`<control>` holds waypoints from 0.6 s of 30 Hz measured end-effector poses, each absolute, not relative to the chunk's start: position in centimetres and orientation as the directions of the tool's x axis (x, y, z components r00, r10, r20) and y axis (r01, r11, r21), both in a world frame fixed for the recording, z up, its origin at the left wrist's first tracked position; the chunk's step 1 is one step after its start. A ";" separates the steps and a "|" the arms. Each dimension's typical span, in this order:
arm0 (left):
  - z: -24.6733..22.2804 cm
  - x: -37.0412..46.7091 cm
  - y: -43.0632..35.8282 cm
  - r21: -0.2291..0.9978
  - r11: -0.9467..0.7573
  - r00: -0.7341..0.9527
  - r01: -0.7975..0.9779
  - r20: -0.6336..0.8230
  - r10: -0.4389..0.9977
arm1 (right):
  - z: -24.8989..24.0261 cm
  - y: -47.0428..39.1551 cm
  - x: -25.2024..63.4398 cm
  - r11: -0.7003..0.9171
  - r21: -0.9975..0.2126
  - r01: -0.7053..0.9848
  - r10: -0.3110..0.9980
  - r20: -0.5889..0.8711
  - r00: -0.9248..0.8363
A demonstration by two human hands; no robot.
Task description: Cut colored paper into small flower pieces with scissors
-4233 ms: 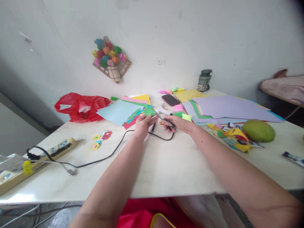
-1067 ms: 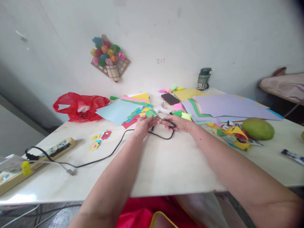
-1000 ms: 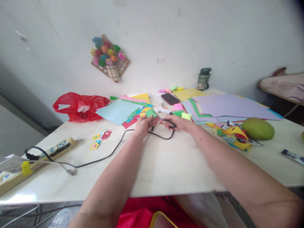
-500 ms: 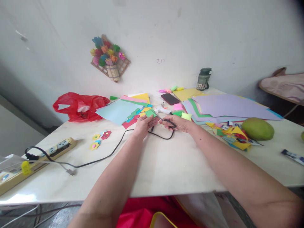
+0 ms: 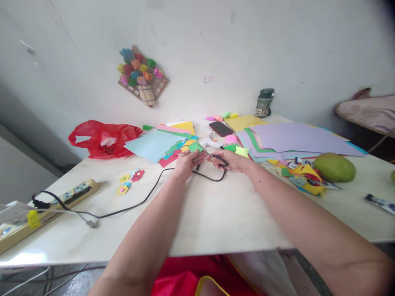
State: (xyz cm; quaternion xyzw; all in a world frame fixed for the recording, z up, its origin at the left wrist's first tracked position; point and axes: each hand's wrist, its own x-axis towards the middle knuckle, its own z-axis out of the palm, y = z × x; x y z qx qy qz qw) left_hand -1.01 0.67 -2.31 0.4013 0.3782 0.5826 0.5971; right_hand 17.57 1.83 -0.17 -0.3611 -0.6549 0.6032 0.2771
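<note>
My right hand is closed around the black handles of a pair of scissors, whose blades point to the upper left. A small piece of green paper is pinched in my left hand, right by the blades. Whether the blades are cutting into the paper is too small to tell. Behind my left hand lie wavy cut strips of coloured paper. A white glue gun rests just beyond the scissors, and its black cord seems to run across the table under my hands.
A power strip and small paper flowers are at the left, near a red plastic bag. Coloured sheets, paper scraps and a green mango lie right. A phone and a bottle stand behind.
</note>
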 end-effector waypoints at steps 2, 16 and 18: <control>-2.3 -1.0 0.7 0.921 0.000 0.037 -0.389 0.015 0.999 | -0.3 1.9 17.6 0.013 -0.992 0.127 0.801 -0.066 -0.595; -2.0 -1.1 0.5 0.936 -0.014 0.015 -0.352 0.021 1.000 | -0.6 2.2 17.6 0.053 -0.986 0.157 0.791 -0.055 -0.610; -2.1 -1.2 0.6 0.938 -0.031 0.021 -0.344 0.041 0.999 | -0.7 2.2 17.6 0.058 -0.986 0.159 0.780 -0.054 -0.623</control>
